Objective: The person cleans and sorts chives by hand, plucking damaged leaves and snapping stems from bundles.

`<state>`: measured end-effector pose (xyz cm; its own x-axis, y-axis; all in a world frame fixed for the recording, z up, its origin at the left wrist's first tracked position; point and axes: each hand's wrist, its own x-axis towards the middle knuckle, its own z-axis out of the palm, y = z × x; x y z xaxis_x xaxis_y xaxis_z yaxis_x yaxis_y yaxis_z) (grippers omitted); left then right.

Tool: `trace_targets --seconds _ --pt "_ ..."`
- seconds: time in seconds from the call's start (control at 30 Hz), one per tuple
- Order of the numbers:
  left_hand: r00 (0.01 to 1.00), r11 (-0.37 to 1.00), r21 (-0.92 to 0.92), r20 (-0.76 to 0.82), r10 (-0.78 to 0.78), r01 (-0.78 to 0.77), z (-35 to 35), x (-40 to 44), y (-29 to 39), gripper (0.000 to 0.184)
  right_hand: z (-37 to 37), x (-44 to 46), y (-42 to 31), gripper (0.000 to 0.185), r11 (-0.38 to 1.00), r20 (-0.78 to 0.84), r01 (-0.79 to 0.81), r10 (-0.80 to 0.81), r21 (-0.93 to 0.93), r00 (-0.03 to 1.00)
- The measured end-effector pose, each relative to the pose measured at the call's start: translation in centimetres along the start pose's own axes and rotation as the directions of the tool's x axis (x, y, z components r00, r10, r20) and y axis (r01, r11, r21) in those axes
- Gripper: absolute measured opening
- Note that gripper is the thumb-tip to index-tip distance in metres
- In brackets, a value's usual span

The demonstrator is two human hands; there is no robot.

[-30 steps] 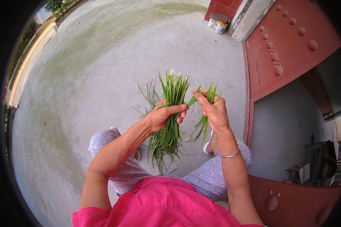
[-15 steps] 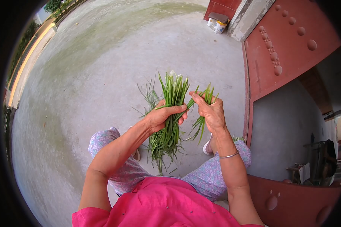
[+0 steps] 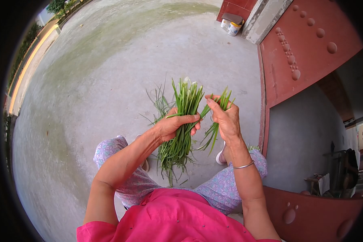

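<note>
A thick bunch of garlic chives [image 3: 188,103], long green blades with some pale ends at the top, is clasped in my left hand [image 3: 174,124], its thumb lying across the front. My right hand [image 3: 226,119] is beside it, pinching a smaller cluster of green blades [image 3: 224,99]; several of these droop below the fingers, and some reach across to the bunch. The long lower blades [image 3: 174,155] of the bunch hang between my knees. Behind my left hand, thin loose blades [image 3: 160,103] lie on the concrete floor. The right palm's inside is hidden.
Grey concrete floor [image 3: 129,52] spreads around my feet. To the right stand a red metal door [image 3: 306,52] with round studs and a doorway into a dim room. A white bucket [image 3: 232,27] with a dark cover sits near the wall. A shoe [image 3: 220,156] shows below my right hand.
Both the bunch's top and my right hand with its cluster have shifted slightly to the right. My grips look the same.
</note>
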<state>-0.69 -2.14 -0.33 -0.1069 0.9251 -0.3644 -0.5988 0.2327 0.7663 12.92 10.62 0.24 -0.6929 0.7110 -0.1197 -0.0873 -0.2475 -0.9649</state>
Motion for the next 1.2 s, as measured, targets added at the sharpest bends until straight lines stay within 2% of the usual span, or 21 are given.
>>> trace_targets --seconds 0.13,0.43,0.67,0.93,1.03,1.2 --pt "1.000 1.000 0.017 0.024 0.005 -0.006 -0.1 0.0 -0.1 0.015 0.3 0.0 0.0 0.021 0.999 -0.035 0.043 -0.043 -0.009 0.998" --pt "1.000 1.000 0.003 0.016 0.016 -0.016 -0.3 0.0 -0.2 0.015 0.5 0.0 0.1 0.021 1.000 -0.031 0.024 -0.023 0.020 0.999" --pt "1.000 1.000 -0.023 0.018 0.002 -0.002 -0.4 0.0 -0.2 0.013 0.9 -0.2 0.2 0.025 0.999 0.026 0.039 -0.039 0.004 0.999" --pt "0.999 1.000 -0.003 0.027 0.030 -0.030 -0.2 0.1 -0.2 0.013 1.4 -1.1 -2.0 0.023 0.994 0.156 -0.030 0.012 0.110 0.988" --pt "0.999 0.999 0.025 0.043 0.028 -0.029 -0.6 0.3 -0.5 0.015 0.7 -0.1 0.2 0.024 0.999 0.094 -0.025 0.028 -0.034 0.995" --pt "0.999 0.999 0.027 0.021 0.036 -0.037 0.3 -0.1 0.0 0.021 0.9 0.1 1.4 0.031 0.999 0.129 -0.036 0.030 0.041 0.991"
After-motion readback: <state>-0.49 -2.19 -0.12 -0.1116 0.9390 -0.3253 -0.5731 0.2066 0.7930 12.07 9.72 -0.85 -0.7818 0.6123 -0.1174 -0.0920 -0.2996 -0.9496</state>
